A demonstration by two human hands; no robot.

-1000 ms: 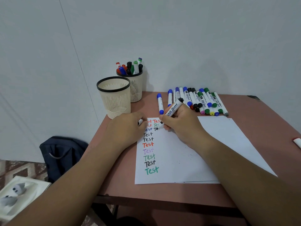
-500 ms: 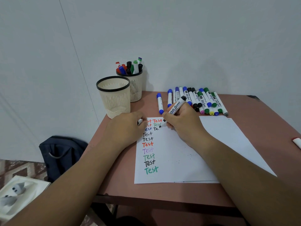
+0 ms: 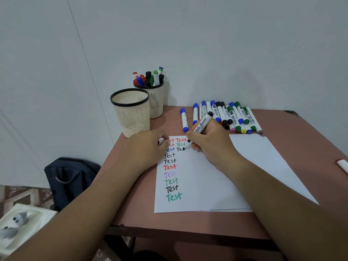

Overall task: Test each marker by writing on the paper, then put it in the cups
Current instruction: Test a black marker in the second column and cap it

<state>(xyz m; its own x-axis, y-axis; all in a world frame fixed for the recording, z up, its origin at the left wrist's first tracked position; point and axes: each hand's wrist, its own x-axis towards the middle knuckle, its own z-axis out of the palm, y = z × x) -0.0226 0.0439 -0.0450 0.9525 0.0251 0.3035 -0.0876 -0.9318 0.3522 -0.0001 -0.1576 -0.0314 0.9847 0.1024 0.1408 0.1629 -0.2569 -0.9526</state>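
Right hand point(image 3: 211, 146) pinches a white-barrelled whiteboard marker with black end point(image 3: 201, 125), fingers curled round the lower barrel, tip down on the white sheet of paper point(image 3: 216, 181) at the third row of the second column, mid-word in black ink. Marker's long axis tilts up and away to the right, butt end pointing toward the back of the table. Left hand point(image 3: 145, 149) rests on the top left corner of the paper, fingers curled; something small and white with a dark bit shows at the fingertips, probably the cap, cannot tell for sure. Paper carries a column of "Test" words in black, red, purple, green, teal, plus a second column started at top.

Key relation for the drop-off: both cups sit back-left of the right hand, past the left hand. Empty cream mesh cup with black rim point(image 3: 130, 112) is nearer, just beyond the left hand; second cream mesh cup holding tested markers point(image 3: 154, 95) stands behind it, touching or nearly. Left hand is nearer both cups, so the right hand would have to cross over.

Row of untested capped markers point(image 3: 226, 117) lies just behind the right hand on the reddish-brown table point(image 3: 188, 221). One white marker with red end point(image 3: 342, 165) lies at the right edge, well apart
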